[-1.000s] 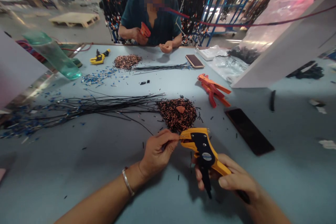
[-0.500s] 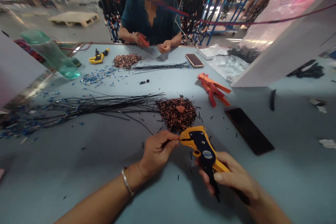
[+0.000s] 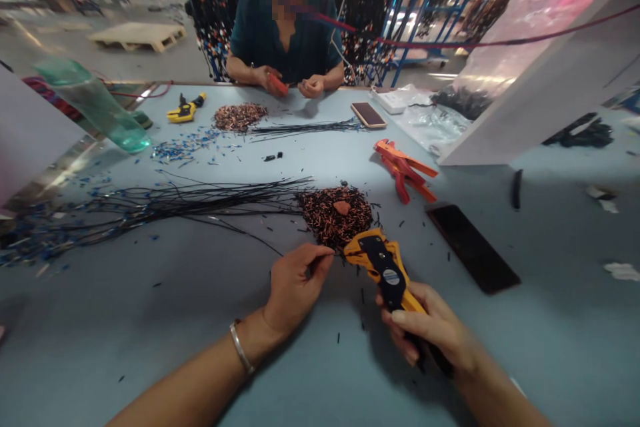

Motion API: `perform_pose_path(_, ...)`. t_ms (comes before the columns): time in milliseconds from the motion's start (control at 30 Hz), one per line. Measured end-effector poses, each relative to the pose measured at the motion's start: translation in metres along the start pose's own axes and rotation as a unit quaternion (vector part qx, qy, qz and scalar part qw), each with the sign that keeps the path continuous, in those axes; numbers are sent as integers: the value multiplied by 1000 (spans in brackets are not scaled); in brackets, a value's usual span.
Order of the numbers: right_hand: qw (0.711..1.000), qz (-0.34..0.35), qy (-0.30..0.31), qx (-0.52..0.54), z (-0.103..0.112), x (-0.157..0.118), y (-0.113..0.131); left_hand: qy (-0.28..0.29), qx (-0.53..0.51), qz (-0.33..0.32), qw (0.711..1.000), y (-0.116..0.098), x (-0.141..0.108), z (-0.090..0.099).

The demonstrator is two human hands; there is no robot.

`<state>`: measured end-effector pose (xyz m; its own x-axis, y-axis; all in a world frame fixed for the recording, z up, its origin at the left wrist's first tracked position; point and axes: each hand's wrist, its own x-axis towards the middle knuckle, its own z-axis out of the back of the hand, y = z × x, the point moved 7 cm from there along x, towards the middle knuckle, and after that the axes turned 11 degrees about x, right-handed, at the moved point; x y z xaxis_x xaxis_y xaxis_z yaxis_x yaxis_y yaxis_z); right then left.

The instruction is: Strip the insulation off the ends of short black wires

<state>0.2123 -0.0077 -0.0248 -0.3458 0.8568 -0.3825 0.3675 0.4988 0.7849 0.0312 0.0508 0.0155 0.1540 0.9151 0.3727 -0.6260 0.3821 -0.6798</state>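
"Parting slightly: the left hand (image 3: 297, 283) and the nose of the yellow pliers (image 3: 390, 273) were meeting in the earlier frame, and now a narrow gap is showing between them."

"Where is the black wire (image 3: 250, 232) lying?"

"It is trailing down and rightward from the bundle (image 3: 225, 199), disappearing behind the left hand, whose thumb and finger are pinching it. A dark bit is showing on the right of the pinch, pointing toward the nose (whether it is touching, I cannot tell)."

"And the other hand?"

"Right hand (image 3: 445, 330) is gripping the pliers by the handles, fingers curling round, thumb lying across. The tool's long axis is slanting from the nose at upper left down into that palm, so the nose is facing the left hand, the nearer of the two to it. Between them, the dark bit is running nearly level."

"What is surrounding them?"

"A heap of clippings (image 3: 320, 220) is sitting just behind the nose, and a dark phone (image 3: 473, 247) is lying to the right. Farther off, orange pliers (image 3: 399, 165) are lying splayed, and across the table (image 3: 325, 400) another person (image 3: 280, 47) is holding a red tool (image 3: 277, 84)."
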Motion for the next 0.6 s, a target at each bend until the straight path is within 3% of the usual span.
perform_pose_path(267, 984, 48, -30, 169, 22, -8, 31, -29, 31, 40, 998, 13, 5, 9)
perform_pose_path(433, 992, 23, 24, 120, 7, -6, 28, -27, -14, 34, 999, 10, 4, 9)
perform_pose_path(600, 994, -10, 74, 77, -10, -4, 17, -45, -27, -19, 998, -4, 3, 12)
